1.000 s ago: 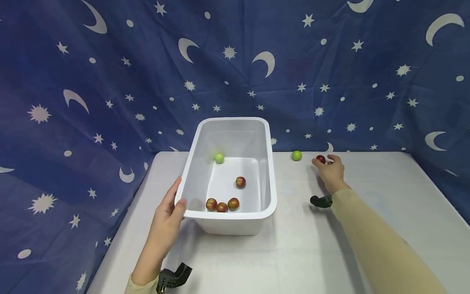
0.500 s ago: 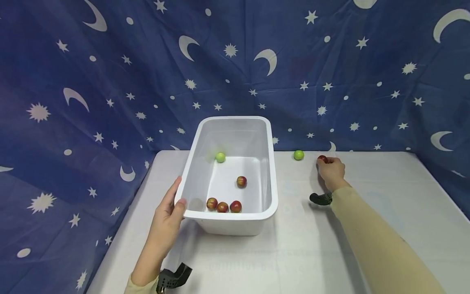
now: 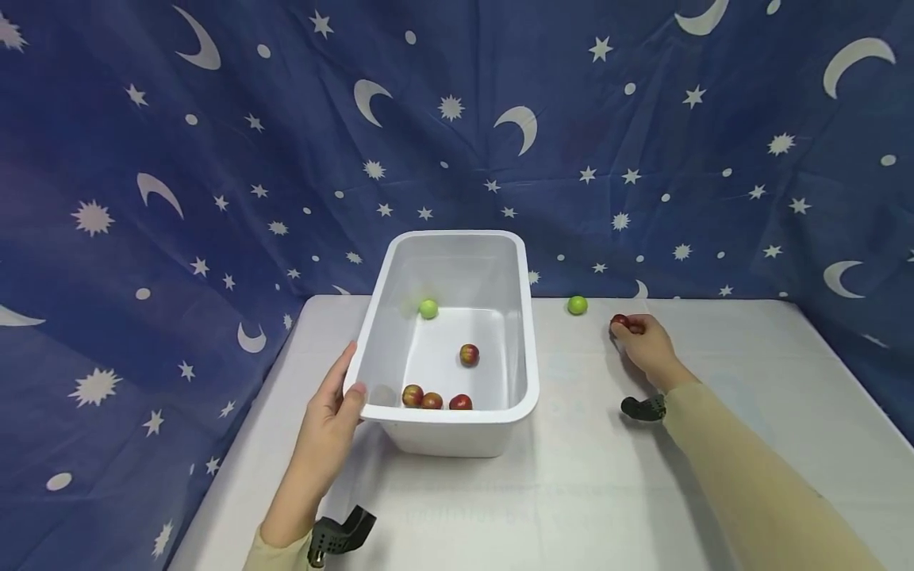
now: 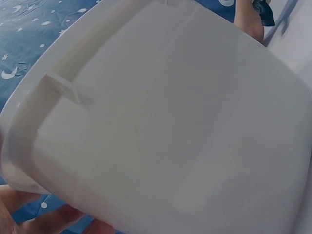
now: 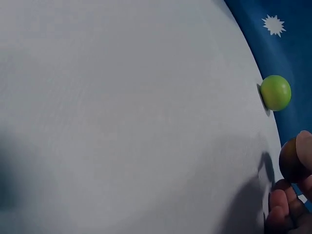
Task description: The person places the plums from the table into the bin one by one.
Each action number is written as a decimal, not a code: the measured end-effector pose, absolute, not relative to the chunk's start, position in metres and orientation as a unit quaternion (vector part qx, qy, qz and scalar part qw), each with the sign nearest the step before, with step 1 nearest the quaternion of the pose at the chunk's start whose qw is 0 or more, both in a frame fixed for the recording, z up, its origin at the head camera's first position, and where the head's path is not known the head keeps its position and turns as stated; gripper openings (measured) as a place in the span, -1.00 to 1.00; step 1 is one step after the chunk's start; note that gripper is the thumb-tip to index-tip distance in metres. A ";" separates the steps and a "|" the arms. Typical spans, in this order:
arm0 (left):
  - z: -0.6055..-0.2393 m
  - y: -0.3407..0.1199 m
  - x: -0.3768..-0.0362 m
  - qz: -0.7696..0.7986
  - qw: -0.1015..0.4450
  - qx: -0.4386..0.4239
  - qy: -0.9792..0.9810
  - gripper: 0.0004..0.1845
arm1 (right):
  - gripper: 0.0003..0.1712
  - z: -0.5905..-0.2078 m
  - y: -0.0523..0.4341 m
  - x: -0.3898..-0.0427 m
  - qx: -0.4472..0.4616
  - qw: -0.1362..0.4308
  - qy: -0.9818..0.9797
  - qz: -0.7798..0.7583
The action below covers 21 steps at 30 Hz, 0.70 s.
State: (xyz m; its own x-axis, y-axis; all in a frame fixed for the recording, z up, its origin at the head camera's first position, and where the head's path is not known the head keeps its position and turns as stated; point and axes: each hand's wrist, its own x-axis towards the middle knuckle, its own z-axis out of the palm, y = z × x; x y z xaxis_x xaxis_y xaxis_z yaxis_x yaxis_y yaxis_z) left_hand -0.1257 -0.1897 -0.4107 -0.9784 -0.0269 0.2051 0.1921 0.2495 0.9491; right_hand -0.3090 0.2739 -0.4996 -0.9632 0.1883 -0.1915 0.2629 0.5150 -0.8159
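A white plastic bin [image 3: 448, 428] stands on the table, holding one green ball [image 3: 428, 308] at its far end and several red fruits [image 3: 432, 399] near the front. My left hand [image 3: 336, 412] grips the bin's near-left corner, thumb over the rim; the left wrist view is filled by the bin's outer wall [image 4: 170, 126]. To the right, my right hand [image 3: 639, 337] pinches a dark red fruit [image 3: 619, 322], also in the right wrist view as the red fruit [image 5: 295, 158] at my fingertips [image 5: 280, 207]. A second green ball [image 3: 577, 304] [image 5: 275, 92] lies just left of that hand.
The white table [image 3: 571, 492] ends at a blue star-and-moon curtain [image 3: 643, 159] behind and on both sides. Black wrist camera mounts [image 3: 341, 533] show at both forearms.
My right hand closed on the dark red fruit and drew it slightly toward me. The left hand and bin stayed put.
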 end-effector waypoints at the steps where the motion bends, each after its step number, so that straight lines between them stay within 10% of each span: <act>1: -0.411 -0.189 -0.126 -0.610 0.089 -0.052 -0.786 -0.44 | -0.27 -0.498 0.275 -0.307 0.119 0.035 0.873 -0.472; 21: -0.410 -0.188 -0.125 -0.611 0.084 -0.046 -0.786 -0.44 | -0.36 -0.424 0.226 -0.287 -0.075 -0.031 0.921 -0.380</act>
